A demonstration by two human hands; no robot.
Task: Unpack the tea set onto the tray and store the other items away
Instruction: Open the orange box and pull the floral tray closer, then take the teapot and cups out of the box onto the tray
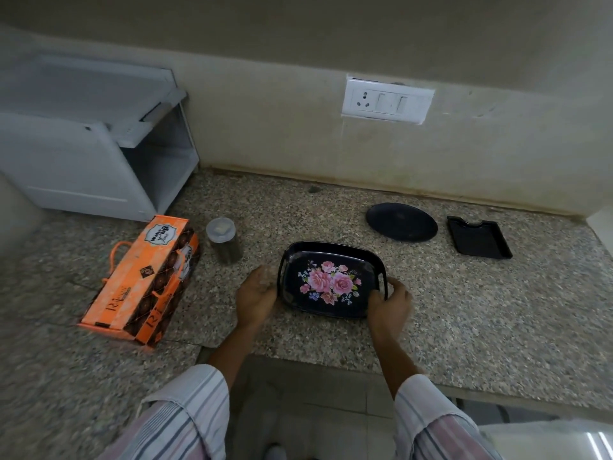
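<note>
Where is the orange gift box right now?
The orange gift box lies on the granite counter, left of the floral tray, beside the lidded jar.

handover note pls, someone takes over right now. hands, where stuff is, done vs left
Left hand: at the left handle of the floral tray, fingers curled by the rim; grip not clear.
Right hand: on the tray's right handle, appears to hold it.
The tray sits on the granite counter, nothing on it.
Orange gift box: lying left of the tray, looks closed.
Lidded jar: between box and tray.
Round black plate and small black rectangular tray: at the back right.
Done: tray placed in front.
Left: open the box, set the tea set on the tray, store the other items.
</note>
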